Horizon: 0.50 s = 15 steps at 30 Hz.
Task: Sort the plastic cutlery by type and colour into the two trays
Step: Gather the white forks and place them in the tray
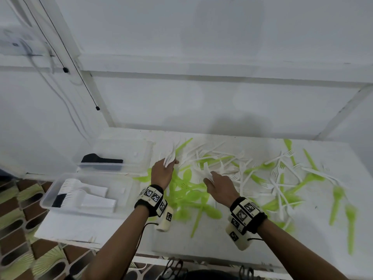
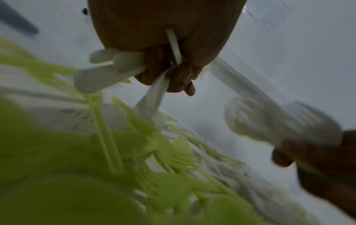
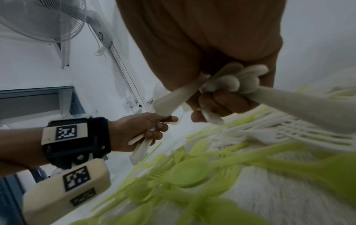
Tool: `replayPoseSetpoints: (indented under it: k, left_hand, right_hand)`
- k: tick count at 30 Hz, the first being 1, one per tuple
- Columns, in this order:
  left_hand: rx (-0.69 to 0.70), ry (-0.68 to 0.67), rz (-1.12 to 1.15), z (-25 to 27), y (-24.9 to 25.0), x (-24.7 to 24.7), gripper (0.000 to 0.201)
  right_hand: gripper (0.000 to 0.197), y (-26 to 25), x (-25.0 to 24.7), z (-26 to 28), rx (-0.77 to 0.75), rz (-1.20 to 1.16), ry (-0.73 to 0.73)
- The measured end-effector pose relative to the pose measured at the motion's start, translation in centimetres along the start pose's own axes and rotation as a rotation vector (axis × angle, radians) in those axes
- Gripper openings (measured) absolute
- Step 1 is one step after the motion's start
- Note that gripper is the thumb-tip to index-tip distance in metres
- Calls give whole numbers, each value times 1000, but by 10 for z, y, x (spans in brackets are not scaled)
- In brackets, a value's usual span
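Early-to-mid sort, by my read. Left hand (image 1: 161,173) is curled round a bunch of white cutlery (image 1: 169,158); right hand (image 1: 219,183) is clenched on another white bundle (image 3: 231,85), both over the pile. Near tray (image 1: 48,201), left of the left hand, already has white forks stacked (image 1: 68,188). Far tray (image 1: 113,165), beyond it, shows only something dark, contents unclear. Left to do: scattered white forks (image 1: 278,178) right of the right hand, and all the green pieces (image 1: 191,199) under and between the hands, none of it in a tray as far as I can see.
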State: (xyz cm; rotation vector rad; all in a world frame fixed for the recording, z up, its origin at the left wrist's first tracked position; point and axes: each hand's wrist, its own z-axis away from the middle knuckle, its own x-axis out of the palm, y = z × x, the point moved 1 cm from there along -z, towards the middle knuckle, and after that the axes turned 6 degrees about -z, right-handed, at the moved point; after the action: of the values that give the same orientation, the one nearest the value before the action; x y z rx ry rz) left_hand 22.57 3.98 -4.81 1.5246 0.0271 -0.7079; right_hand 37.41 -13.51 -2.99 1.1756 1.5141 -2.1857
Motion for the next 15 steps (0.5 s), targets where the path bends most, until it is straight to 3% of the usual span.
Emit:
replayPoseSetpoints:
  k: [3,6,15]
  left_hand:
    - [98,-19,-373,-21,6,11,33]
    - [115,-120,-633,-35,20,23,39]
    - [113,-186,-675,-47,30,44,35]
  right_hand:
    - [41,4,-7,4,38,-114,72]
    - [36,8,-11,8,55,-224,123]
    - [14,26,-36,21,156,-600,150]
